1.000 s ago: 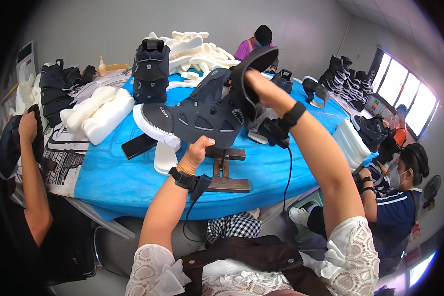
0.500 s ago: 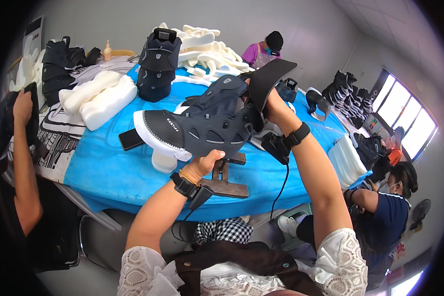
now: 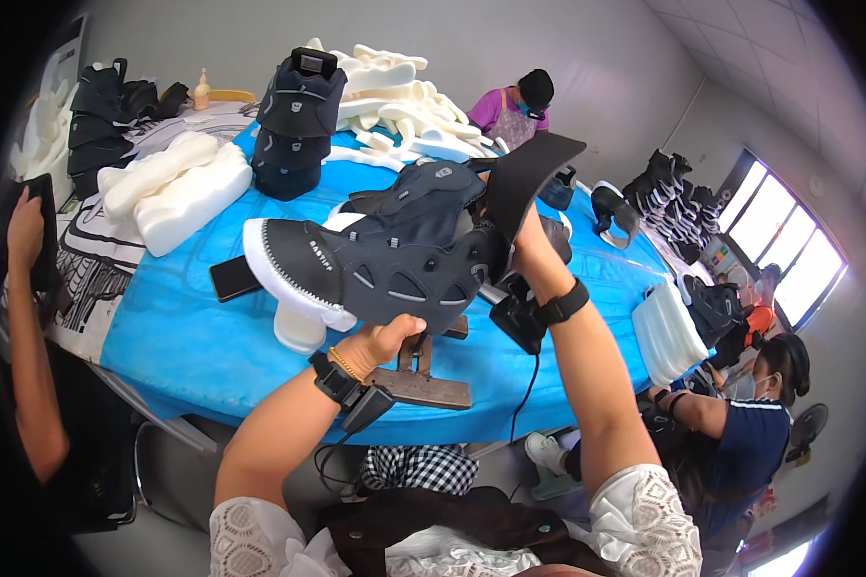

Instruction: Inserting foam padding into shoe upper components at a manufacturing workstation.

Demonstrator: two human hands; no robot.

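A dark navy boot upper (image 3: 399, 264) with a black toe and a white edge is held tilted over the blue-covered table, its toe to the left. My left hand (image 3: 390, 341) is closed on its lower side, thumb along the edge. At the heel end, my right hand (image 3: 529, 242) reaches behind a curved black panel (image 3: 534, 178). That panel hides most of the right fingers, which appear to grip the boot upper there. Below the boot upper stands a brown metal-like stand (image 3: 416, 385). A white rounded piece (image 3: 298, 327) shows under the toe.
White foam-like pieces (image 3: 188, 188) lie at the left, with a larger heap (image 3: 394, 96) behind. Stacked dark uppers (image 3: 298, 115) stand at the back. A dark phone-like slab (image 3: 233, 277) lies near the toe. Co-workers sit at right (image 3: 751, 423) and far side (image 3: 515, 106); another's arm (image 3: 31, 317) is at left.
The boot upper and both my hands have shifted slightly left and down in the picture, as has the table. My hold looks the same. The co-worker at the right has lowered an arm.
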